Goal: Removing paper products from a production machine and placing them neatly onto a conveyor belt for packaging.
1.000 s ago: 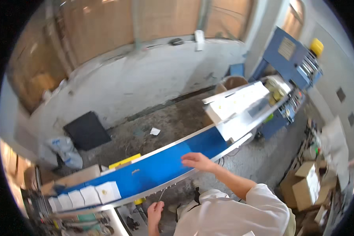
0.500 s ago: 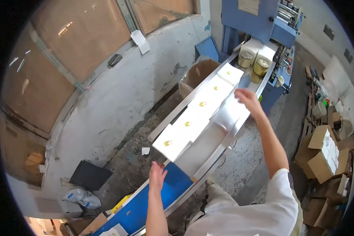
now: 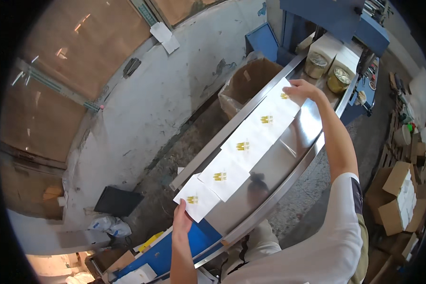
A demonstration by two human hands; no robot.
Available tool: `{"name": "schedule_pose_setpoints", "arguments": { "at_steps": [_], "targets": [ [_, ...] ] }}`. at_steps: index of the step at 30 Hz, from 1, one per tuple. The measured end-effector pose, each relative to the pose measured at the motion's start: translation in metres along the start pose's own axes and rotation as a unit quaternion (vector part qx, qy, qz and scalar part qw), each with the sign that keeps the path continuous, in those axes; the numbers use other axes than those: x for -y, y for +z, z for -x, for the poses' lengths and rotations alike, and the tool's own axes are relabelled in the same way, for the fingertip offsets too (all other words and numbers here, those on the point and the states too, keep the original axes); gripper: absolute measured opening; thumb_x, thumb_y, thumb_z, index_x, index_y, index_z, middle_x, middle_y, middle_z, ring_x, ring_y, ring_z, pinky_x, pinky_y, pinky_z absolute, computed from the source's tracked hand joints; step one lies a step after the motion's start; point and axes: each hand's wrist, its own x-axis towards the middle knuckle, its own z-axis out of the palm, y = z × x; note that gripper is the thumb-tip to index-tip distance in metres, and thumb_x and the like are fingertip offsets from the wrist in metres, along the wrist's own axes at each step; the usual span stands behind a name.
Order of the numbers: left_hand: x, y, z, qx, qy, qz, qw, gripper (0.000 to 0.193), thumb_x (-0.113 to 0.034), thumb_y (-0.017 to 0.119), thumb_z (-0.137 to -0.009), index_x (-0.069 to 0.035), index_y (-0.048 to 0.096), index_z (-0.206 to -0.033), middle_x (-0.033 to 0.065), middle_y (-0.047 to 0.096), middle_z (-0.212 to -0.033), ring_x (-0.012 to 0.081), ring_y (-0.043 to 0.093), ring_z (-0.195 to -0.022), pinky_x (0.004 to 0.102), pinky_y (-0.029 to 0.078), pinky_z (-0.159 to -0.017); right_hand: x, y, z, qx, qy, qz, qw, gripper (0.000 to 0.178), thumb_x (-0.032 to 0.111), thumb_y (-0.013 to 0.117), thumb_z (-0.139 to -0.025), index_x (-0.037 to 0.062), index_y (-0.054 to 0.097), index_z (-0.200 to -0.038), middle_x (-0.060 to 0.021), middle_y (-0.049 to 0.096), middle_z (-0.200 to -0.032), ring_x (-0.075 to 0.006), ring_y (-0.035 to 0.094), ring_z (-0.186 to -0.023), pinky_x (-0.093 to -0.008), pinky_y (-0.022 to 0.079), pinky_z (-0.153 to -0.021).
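A row of overlapping white paper napkins (image 3: 232,163) with gold printed emblems lies slantwise along a metal chute (image 3: 251,191). At the row's near end, my left hand (image 3: 181,220) is closed on the edge of the nearest napkin, part of its fingers hidden by it. My right hand (image 3: 304,90) reaches to the far end and grips the last napkin, its fingers bent over the edge. A blue belt (image 3: 201,238) runs on below the chute's near end, beside my left wrist.
Two gold-and-clear round weights (image 3: 338,80) sit on white stacks at the chute's far end, below a blue machine (image 3: 317,16). A lined carton (image 3: 251,78) stands left of the chute. Another open carton (image 3: 393,201) with white paper is at right.
My right hand has moved left and away from me onto the far napkin. My left hand has come to the near end of the row and closed on it. The view has shifted.
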Motion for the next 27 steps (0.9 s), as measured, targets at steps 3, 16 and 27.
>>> {"name": "schedule_pose_setpoints", "arguments": {
  "at_steps": [3,16,27],
  "targets": [
    [0.002,0.002,-0.007,-0.033,-0.042,-0.033,0.998,0.052,-0.036,0.053,-0.1,0.0,0.045,-0.136,0.0136,0.058,-0.129,0.0263,0.06,-0.114,0.0398,0.049,-0.098,0.011,-0.003,0.022,0.013,-0.062,0.06,0.996,0.054,0.041,0.07,-0.087,0.011,0.06,-0.13,-0.0081,0.066,-0.114,-0.0193,0.063,-0.102,-0.031,0.048,-0.091],
    [0.037,-0.041,0.073,-0.122,-0.006,-0.017,0.992,0.044,-0.02,0.063,-0.094,0.002,0.049,-0.129,0.0117,0.063,-0.116,0.0206,0.065,-0.101,0.0351,0.054,-0.084,0.009,0.03,0.11,-0.193,-0.201,0.019,0.96,0.059,0.035,0.072,-0.086,-0.0001,0.056,-0.131,-0.0146,0.064,-0.121,-0.023,0.06,-0.112,-0.0345,0.048,-0.094],
    [0.025,-0.246,0.175,0.032,0.048,0.143,0.988,0.063,-0.031,0.075,-0.084,-0.004,0.047,-0.134,0.0113,0.064,-0.12,0.0209,0.065,-0.105,0.0343,0.054,-0.089,0.202,0.466,0.365,0.281,-0.07,-0.338,0.896,0.063,0.031,0.061,-0.096,0.0008,0.036,-0.146,-0.0167,0.048,-0.141,-0.0261,0.049,-0.128,-0.0397,0.043,-0.104]
  ]
}}
